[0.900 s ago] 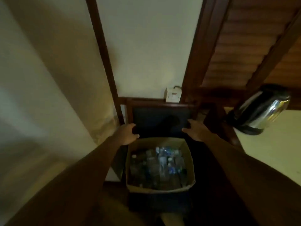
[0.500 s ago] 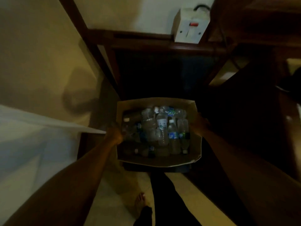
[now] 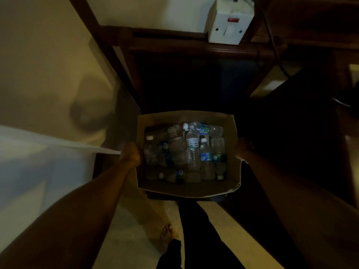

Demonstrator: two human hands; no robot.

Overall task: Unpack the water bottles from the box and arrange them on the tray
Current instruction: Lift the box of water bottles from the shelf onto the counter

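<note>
An open cardboard box [image 3: 186,189] sits low in front of me in dim light. Several clear plastic water bottles [image 3: 191,154] with white caps and blue labels lie jumbled inside it. My left hand [image 3: 131,155] grips the box's left wall from outside. On the opposite side, my right hand [image 3: 241,150] holds the right wall. No tray is in view.
A dark wooden frame [image 3: 184,45] with a dark opening stands just behind the box. A white wall switch box [image 3: 229,24] hangs above it. A pale sheet edge [image 3: 58,146] juts in from the left. My leg and bare foot [image 3: 167,235] stand below on the light floor.
My hands moved from the far corners of the box down to its two side walls, and the view tilted down; since half a second ago little differs.
</note>
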